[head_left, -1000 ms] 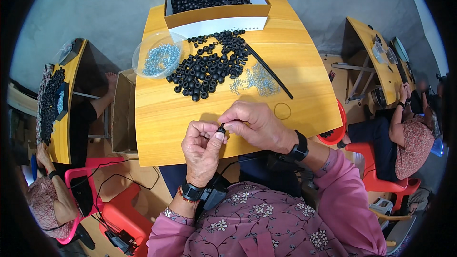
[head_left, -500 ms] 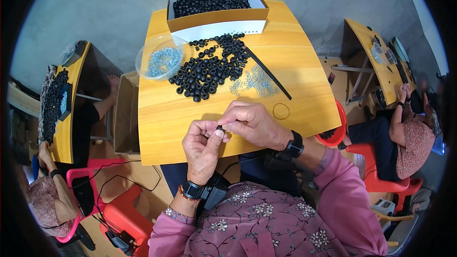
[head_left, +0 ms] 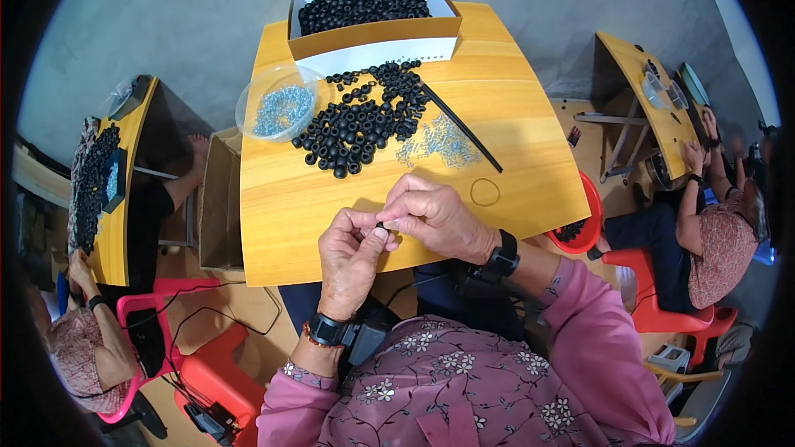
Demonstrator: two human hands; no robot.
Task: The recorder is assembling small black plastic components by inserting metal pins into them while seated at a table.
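Note:
My left hand (head_left: 352, 252) pinches a small round black plastic part (head_left: 380, 227) between thumb and fingers, over the near edge of the wooden table (head_left: 286, 232). The fingertips of my right hand (head_left: 439, 219) press together against the same part from the right. Whether they also hold something tiny is hidden. Beyond my hands lies a loose pile of round black parts with holes (head_left: 352, 128). To its right are scattered small silver screws (head_left: 447, 142) and a thin black rod (head_left: 464, 129).
A white and brown box (head_left: 377, 29) full of black parts stands at the far edge. A clear tub (head_left: 248, 108) holds more screws. There is a rubber band (head_left: 497, 192) right of my hands. A red basin (head_left: 592, 228) sits off the right edge. People work at side tables.
Both hands stay together on the black part, with only slight finger shifts. At the right-hand table, the other person's hands have moved apart, one reaching farther forward.

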